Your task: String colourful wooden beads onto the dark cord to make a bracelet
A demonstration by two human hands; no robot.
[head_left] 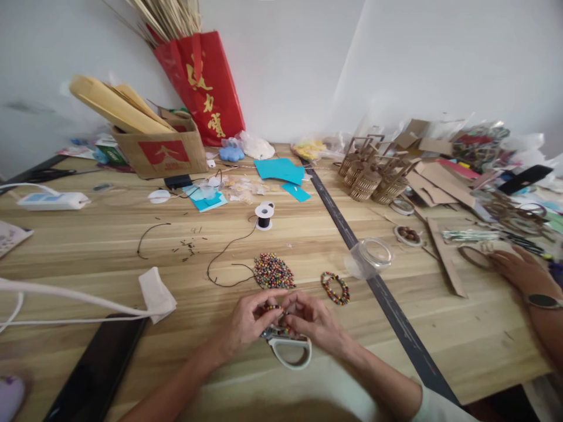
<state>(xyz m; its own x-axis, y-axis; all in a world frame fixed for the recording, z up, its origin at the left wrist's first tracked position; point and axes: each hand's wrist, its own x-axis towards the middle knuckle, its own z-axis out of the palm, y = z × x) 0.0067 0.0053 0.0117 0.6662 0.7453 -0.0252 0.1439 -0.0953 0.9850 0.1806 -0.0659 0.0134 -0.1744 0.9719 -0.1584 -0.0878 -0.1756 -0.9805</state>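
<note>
Between my fingertips is a small strand of coloured beads (274, 308). My left hand (248, 322) is closed on its left side, thumb and fingers pinched together. My right hand (313, 321) pinches at the strand's right side; the exact spot is hidden by the fingers. Just under both hands lie scissors with a white handle (294, 364), their blades mostly covered. Beyond my fingers is a heap of multicoloured beads (272, 271). A beaded bracelet (335, 288) rests to the right. Black cord (210, 266) curls from a white spool (264, 217) towards the heap.
A black phone (99, 366) and white cables (79, 296) lie at the left. A round clear container (373, 253) stands right of the beads. Another person's hand (514, 271) rests at the far right. Small woven baskets (365, 176) and a cardboard box (158, 152) stand behind.
</note>
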